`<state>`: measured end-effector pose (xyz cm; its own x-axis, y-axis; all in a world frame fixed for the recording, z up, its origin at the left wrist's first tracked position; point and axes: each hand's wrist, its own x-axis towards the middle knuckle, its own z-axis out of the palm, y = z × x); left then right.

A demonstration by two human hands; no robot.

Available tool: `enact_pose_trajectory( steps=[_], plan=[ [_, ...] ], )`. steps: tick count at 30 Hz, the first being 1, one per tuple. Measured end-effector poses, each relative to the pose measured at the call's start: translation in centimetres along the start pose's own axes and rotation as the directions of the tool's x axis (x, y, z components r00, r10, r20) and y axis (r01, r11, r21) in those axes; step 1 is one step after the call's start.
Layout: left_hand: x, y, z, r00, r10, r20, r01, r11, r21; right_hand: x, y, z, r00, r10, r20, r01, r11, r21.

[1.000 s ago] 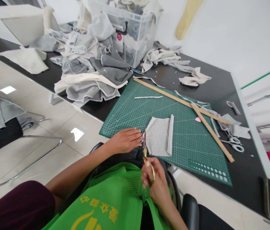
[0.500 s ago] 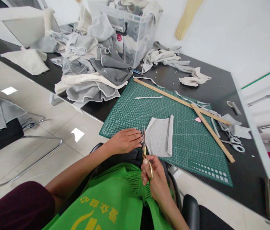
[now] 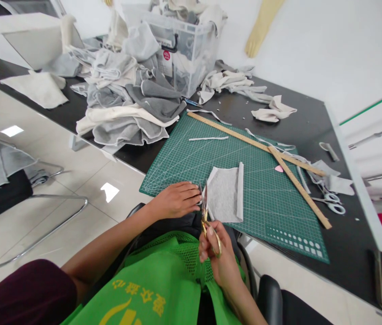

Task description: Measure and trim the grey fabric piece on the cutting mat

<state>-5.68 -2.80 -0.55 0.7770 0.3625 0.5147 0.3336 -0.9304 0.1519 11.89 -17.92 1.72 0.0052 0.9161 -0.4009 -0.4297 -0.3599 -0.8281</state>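
Note:
My right hand (image 3: 218,250) grips a pair of gold-handled scissors (image 3: 205,218) at the near edge of the green cutting mat (image 3: 167,155). Their blades stand apart, pointing away from me along the left side of a light grey piece of fabric (image 3: 224,192). That fabric lies on the mat, with a narrow folded strip along its right side. My left hand (image 3: 176,199) rests flat with fingers stretched out, its fingertips beside the blades. Whatever is under those fingertips is mostly hidden.
Two wooden rulers (image 3: 225,128) cross the mat. Another pair of scissors (image 3: 336,208) lies among fabric scraps at the right. Behind the mat are a pile of grey cloth (image 3: 133,128) and a clear plastic bin (image 3: 194,58) filled with fabric. A pink chalk piece (image 3: 278,169) sits near the rulers.
The scissor blades have opened wider, and the handles in my right hand have spread apart. My left hand has stayed in place.

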Motion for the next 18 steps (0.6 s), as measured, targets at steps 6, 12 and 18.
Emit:
enact_pose_trajectory(
  steps=[6,12,18],
  plan=[
    [1.1,0.1,-1.4,0.994,0.02,0.107,-0.014,0.998,-0.059,-1.3,-0.1,-1.5,0.997,0.046,0.062,-0.054,0.991,0.12],
    [2.0,0.2,-2.1,0.976,0.028,0.216,-0.003,0.993,-0.119,-3.4,-0.2,-3.2,0.991,0.098,0.096,-0.114,0.977,0.18],
    [2.5,0.6,-2.1,0.975,0.027,0.223,-0.002,0.994,-0.111,-6.0,0.1,-6.7,0.977,0.145,0.157,-0.169,0.974,0.153]
  ],
)
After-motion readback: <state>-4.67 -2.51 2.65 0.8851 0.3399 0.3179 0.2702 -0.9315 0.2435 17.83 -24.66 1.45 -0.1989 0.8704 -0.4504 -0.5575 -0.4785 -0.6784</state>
